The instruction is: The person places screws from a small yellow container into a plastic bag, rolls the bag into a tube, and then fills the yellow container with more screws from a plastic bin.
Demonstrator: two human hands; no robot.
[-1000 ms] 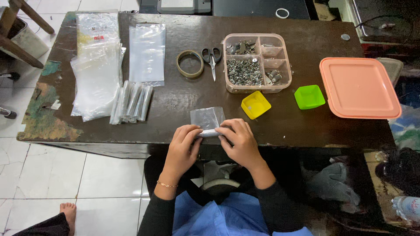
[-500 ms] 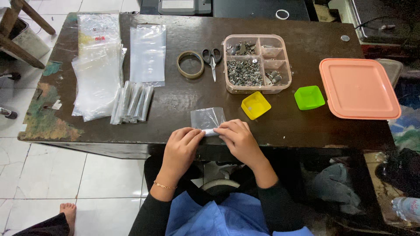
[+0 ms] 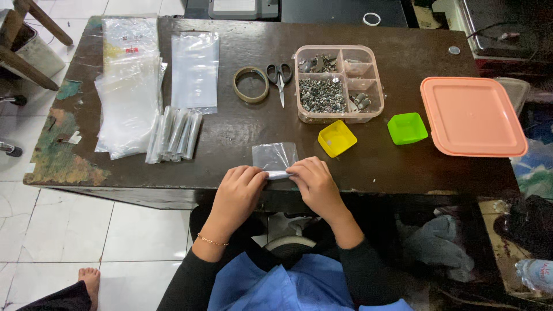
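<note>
A small clear plastic bag (image 3: 275, 156) lies at the near edge of the dark wooden table (image 3: 242, 129), its near end rolled into a tight tube. My left hand (image 3: 239, 187) pinches the left end of that roll and my right hand (image 3: 314, 181) pinches the right end, fingers curled over it. Both hands rest on the table edge, a little apart, with the roll showing between them.
A row of rolled bags (image 3: 174, 133) and stacks of flat clear bags (image 3: 129, 86) lie at the left. Behind sit a tape roll (image 3: 251, 84), scissors (image 3: 280, 78), a compartment box of metal parts (image 3: 337, 83), yellow (image 3: 336, 138) and green (image 3: 406, 128) cups, and a salmon lid (image 3: 469, 115).
The roll at the bag's near end has been wound further, so less flat bag shows. Both hands stay at the table edge.
</note>
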